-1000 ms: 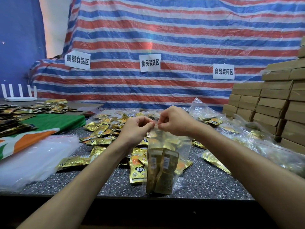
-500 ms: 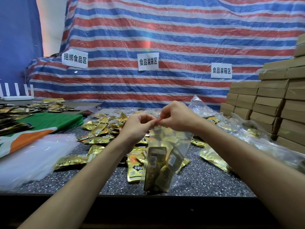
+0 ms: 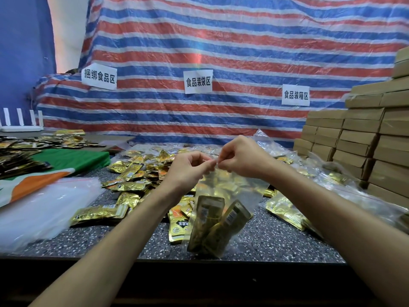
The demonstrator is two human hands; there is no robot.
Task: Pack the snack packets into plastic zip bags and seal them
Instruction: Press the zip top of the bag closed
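Observation:
A clear plastic zip bag [image 3: 230, 191] hangs over the front of the speckled table [image 3: 276, 244], tilted, with several gold snack packets [image 3: 213, 227] in its lower part. My left hand [image 3: 188, 169] and my right hand [image 3: 241, 157] meet at the bag's top edge, and each pinches the zip strip between thumb and fingers. Behind the bag, many loose gold snack packets [image 3: 130, 173] lie scattered on the table.
A stack of empty clear zip bags [image 3: 44, 204] lies at the left front. A green and orange cloth [image 3: 73, 160] holds more packets behind it. Filled clear bags [image 3: 332, 187] pile up at the right, beside stacked brown cardboard boxes [image 3: 358, 138]. A striped tarp [image 3: 221, 52] hangs behind.
Both hands have lifted the bag's top edge slightly and the bag has tilted, its bottom swinging left. The pinch on the zip strip stays.

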